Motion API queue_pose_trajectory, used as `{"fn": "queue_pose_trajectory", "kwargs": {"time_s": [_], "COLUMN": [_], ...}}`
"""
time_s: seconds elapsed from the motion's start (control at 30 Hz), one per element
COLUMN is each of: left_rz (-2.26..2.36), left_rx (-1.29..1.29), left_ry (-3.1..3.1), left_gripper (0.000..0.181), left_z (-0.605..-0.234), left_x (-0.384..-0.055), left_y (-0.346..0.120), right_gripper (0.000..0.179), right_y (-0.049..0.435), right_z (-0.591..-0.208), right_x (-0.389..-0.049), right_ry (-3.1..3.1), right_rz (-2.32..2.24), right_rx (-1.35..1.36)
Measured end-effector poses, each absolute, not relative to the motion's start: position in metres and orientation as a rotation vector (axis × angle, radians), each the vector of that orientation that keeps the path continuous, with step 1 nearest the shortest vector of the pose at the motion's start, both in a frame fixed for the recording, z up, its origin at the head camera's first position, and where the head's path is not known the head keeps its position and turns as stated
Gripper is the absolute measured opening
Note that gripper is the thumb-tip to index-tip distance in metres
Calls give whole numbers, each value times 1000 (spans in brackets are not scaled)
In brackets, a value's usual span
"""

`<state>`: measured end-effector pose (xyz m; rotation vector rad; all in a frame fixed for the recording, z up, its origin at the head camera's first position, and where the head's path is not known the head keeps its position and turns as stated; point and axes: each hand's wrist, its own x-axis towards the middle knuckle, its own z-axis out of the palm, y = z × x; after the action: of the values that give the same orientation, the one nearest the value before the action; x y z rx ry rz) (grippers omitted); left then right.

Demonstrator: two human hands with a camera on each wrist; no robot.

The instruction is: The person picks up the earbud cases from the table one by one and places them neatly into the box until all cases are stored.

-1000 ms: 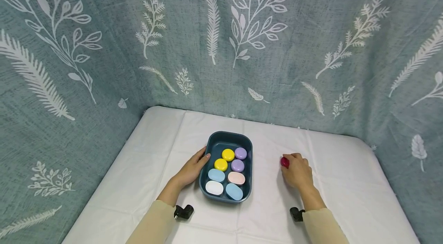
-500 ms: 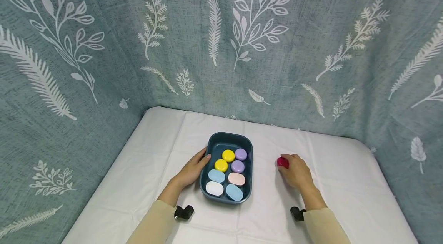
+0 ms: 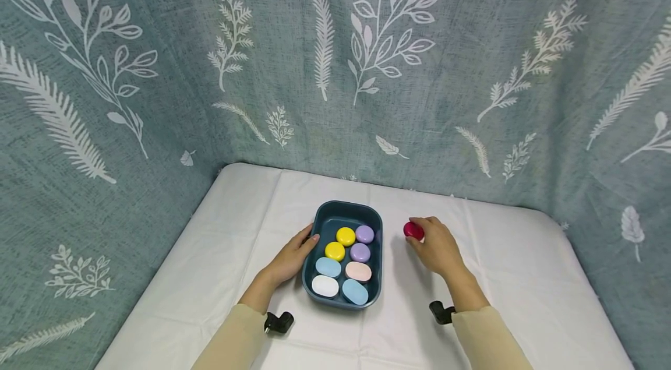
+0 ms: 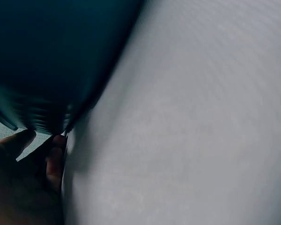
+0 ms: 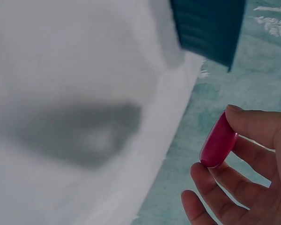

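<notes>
A dark blue bin (image 3: 341, 211) stands on the white cloth, holding soaps laid roughly in two columns. Yellow soap (image 3: 345, 236), purple soap (image 3: 364, 234), blue soap (image 3: 328, 267), pink soap (image 3: 358, 271) and white soap (image 3: 325, 285) lie in it. My left hand (image 3: 290, 256) rests against the bin's left side, thumb at the rim and fingers fairly straight along the outer wall (image 4: 42, 110). To the right of the bin, my right hand (image 3: 439, 245) pinches a glossy red round soap (image 5: 218, 143) between thumb and fingers, raised above the cloth, with its shadow below.
White cloth (image 3: 251, 218) covers the table. A blue-green curtain (image 3: 325, 125) with white leaf prints rises along the back and sides. Black wrist-camera mounts (image 3: 279, 322) stick out beside both sleeves.
My right hand has lifted the red soap and carried it left and farther from me, toward the bin. The left hand and the bin have stayed in place.
</notes>
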<state>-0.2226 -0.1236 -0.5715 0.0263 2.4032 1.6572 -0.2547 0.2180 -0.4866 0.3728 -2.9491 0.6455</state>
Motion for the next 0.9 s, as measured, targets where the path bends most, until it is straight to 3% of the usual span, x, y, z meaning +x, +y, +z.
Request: {"fn": "queue_pose_trajectory", "kwargs": {"time_s": [0.9], "left_rz": [1636], "left_rx": [15], "left_ry": [2424], "left_gripper": [75], "left_z": [-573], "left_x": [-223], "left_y": [-124], "right_gripper": [48], "right_y": [121], "right_z": [-452], "right_x": [-263], "right_ry": [-3007], "right_rz": [737], "right_rx": [476]}}
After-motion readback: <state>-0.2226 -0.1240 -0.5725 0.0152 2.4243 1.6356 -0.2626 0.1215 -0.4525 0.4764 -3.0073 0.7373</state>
